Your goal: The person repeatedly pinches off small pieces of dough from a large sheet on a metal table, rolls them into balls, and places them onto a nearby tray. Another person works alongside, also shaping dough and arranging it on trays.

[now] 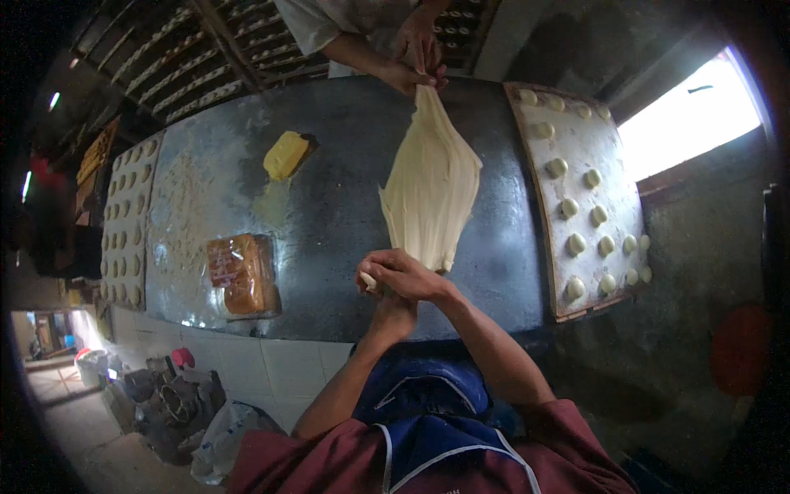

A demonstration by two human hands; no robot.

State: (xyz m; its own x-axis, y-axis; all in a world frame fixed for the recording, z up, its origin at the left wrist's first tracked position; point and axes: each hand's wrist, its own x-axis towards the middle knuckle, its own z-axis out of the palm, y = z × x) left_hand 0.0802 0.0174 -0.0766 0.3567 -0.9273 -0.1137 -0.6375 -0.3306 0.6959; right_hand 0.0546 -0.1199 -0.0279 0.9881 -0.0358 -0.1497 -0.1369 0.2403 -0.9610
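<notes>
A long sheet of pale, smooth dough (429, 177) is stretched over the dark worktop, widest in its middle and narrowed at its far end. My right hand (405, 273) is closed at the dough's near end, its forearm slanting in from the right. Beneath and against it my left hand (397, 309) is closed at the same end, with its fingers largely covered. A small bit of dough pokes out at the left side of my hands. Across the table, a co-worker's hands (420, 72) grip the twisted far end.
A yellow block of fat (285, 155) and a wrapped brown package (243, 274) lie on the worktop (329, 222) to the left. Boards of dough pieces flank it: a right board (539, 177) with round balls, a left board (123, 222). Machinery (177, 399) stands on the floor lower left.
</notes>
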